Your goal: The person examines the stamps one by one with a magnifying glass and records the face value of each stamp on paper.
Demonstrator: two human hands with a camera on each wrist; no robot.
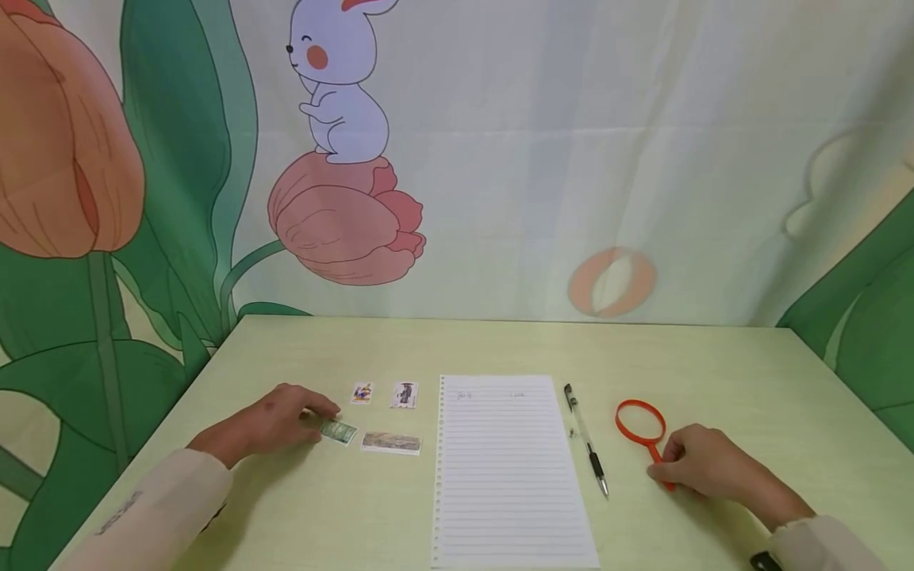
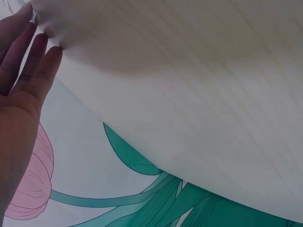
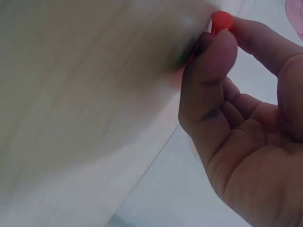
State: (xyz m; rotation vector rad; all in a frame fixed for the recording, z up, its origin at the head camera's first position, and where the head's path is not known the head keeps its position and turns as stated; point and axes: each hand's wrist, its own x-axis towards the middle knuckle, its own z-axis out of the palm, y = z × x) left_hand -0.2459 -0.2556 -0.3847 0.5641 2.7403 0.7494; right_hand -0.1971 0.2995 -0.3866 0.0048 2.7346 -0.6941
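My left hand (image 1: pixel 286 416) is at the left of the table, thumb and index finger pinching the left edge of a green stamp (image 1: pixel 339 431). In the left wrist view a sliver of that stamp (image 2: pixel 34 17) shows by the thumb, and other fingertips touch the table. On the right, my right hand (image 1: pixel 710 464) pinches the handle of a red-rimmed magnifying glass (image 1: pixel 655 450), whose round lens lies toward the far side. The right wrist view shows the red handle end (image 3: pixel 221 21) between thumb and index finger; the lens is hidden there.
Beside the green stamp lie a long brownish stamp (image 1: pixel 391 442) and two small stamps, one colourful (image 1: pixel 362 392), one with a dark figure (image 1: pixel 405 394). A lined sheet (image 1: pixel 507 476) with faint writing lies mid-table, with a pen (image 1: pixel 587 441) on its right. A printed curtain (image 1: pixel 500 159) hangs behind.
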